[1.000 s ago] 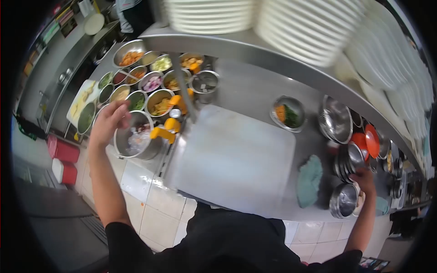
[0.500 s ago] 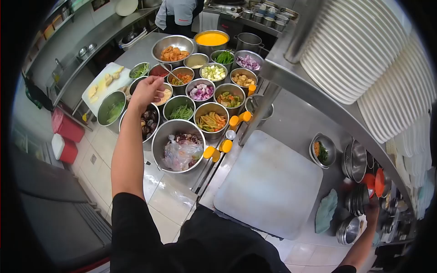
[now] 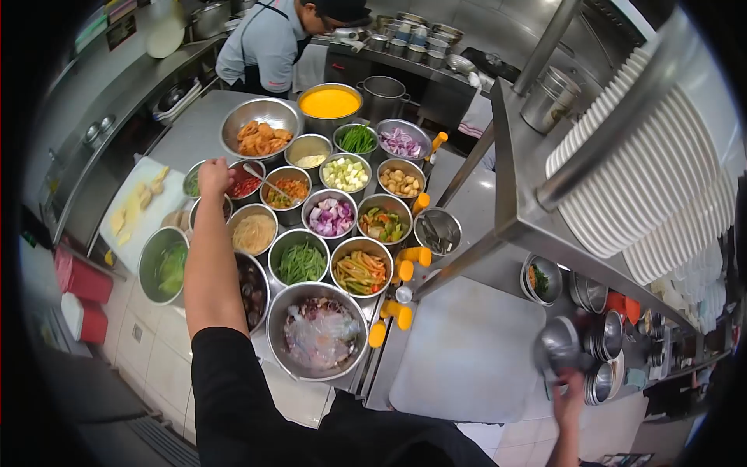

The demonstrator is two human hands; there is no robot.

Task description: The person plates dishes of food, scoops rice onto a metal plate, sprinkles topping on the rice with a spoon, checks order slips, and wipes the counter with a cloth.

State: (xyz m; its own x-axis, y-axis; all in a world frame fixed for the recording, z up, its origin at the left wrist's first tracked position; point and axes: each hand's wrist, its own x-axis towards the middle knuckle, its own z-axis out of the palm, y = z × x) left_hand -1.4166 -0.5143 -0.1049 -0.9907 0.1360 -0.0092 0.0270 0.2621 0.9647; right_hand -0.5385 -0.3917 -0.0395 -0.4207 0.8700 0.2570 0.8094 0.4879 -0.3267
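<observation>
My left hand (image 3: 215, 178) is over the back left of the tubs, beside the chopped red peppers (image 3: 246, 185), its fingers curled together. What it holds, if anything, is hidden. A spoon (image 3: 264, 180) slants across the tub of diced orange vegetables (image 3: 288, 191) just right of it. My right hand (image 3: 567, 394) grips a metal bowl (image 3: 559, 344), smeared by motion, near the right edge of the white cutting board (image 3: 467, 350). Below my left forearm are noodle-like strands (image 3: 254, 233) and green beans (image 3: 301, 263).
Stacked plates (image 3: 646, 156) fill a steel shelf overhead on the right. Nested bowls (image 3: 603, 335) stand beyond my right hand. Yellow-capped bottles (image 3: 399, 311) line the counter gap. A co-worker (image 3: 264, 47) bends at the back. A large pot holds a plastic bag (image 3: 319, 335).
My right hand has come left from the stacked bowls with a metal bowl in it. My left hand has moved toward the back left tubs. The view has shifted, and the co-worker shows more.
</observation>
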